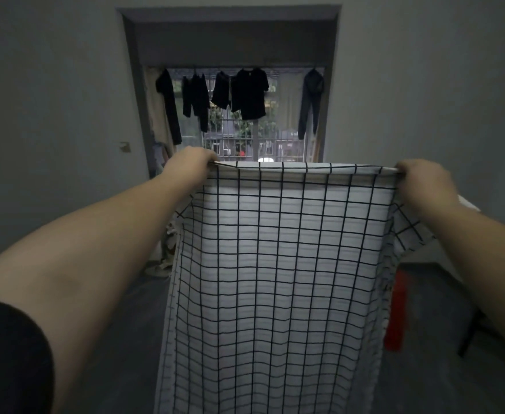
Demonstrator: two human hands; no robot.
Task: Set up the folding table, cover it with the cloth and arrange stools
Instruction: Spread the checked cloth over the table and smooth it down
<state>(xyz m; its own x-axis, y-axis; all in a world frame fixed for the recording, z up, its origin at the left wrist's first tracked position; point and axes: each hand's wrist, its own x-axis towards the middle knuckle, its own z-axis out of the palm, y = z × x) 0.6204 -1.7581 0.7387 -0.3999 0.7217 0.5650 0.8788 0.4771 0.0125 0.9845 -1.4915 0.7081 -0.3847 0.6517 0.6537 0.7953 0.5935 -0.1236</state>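
The cloth is white, crossed all over by thin black lines that make a grid of squares. The sleeve at the near left is plain black. At the far end the hanging clothes are black or very dark. The walls are dull grey and the floor a darker grey. At the right, a bright red object shows beside the cloth.

cloth hanging between left hand and right hand, doorway behind
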